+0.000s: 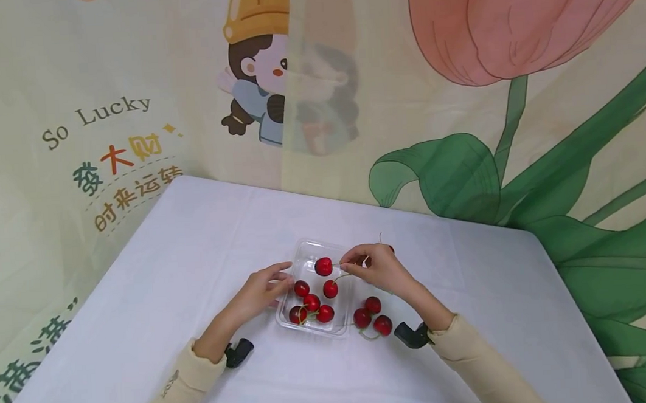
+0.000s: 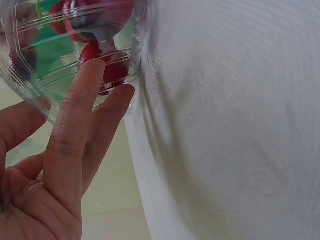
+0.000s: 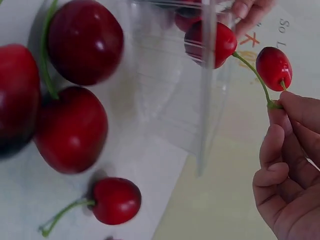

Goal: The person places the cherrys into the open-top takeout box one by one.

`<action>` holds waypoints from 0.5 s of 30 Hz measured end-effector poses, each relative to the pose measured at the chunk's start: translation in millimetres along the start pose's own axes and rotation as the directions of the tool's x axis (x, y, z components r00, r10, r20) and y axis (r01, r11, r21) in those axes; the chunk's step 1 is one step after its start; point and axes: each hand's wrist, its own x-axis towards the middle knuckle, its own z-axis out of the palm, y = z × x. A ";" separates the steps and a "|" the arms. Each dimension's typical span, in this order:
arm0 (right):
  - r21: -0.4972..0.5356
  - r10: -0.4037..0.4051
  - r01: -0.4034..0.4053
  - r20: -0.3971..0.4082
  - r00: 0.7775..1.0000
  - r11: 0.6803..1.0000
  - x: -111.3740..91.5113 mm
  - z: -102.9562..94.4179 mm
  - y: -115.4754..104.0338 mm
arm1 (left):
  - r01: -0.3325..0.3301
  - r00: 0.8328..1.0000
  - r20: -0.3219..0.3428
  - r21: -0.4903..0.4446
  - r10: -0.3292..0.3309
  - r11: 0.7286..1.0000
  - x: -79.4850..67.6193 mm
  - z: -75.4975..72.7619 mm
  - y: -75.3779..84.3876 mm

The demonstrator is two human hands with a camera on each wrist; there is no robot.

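My right hand (image 1: 380,269) is above the right side of a clear plastic box (image 1: 306,254), pinching the green stem of a red cherry (image 1: 323,266) that hangs over the box. The stem of another cherry (image 1: 330,289) inside the box also reaches these fingertips in the right wrist view; whether it is pinched too, I cannot tell. My left hand (image 1: 263,290) touches the box's left side, its fingers (image 2: 70,125) extended along the clear wall. Several more cherries (image 1: 311,302) lie in the box.
Right of the box, a cluster of cherries (image 1: 373,305) lies on the white tabletop (image 1: 237,230). Another cherry (image 1: 391,248) shows partly behind my right hand. A printed curtain (image 1: 332,164) hangs along the table's far edge. Black wrist mounts (image 1: 239,352) sit at both cuffs.
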 end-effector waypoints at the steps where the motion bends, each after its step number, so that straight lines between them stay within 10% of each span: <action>1: -0.005 0.002 -0.002 0.012 1.000 1.000 0.6 2.9 1.3 | -0.004 1.000 0.001 -0.001 0.004 1.000 0.0 0.1 0.1; 15: -0.069 0.021 -0.019 0.030 0.999 0.997 9.2 26.9 6.5 | -0.004 1.000 -0.004 0.011 0.004 1.000 -1.0 0.3 0.6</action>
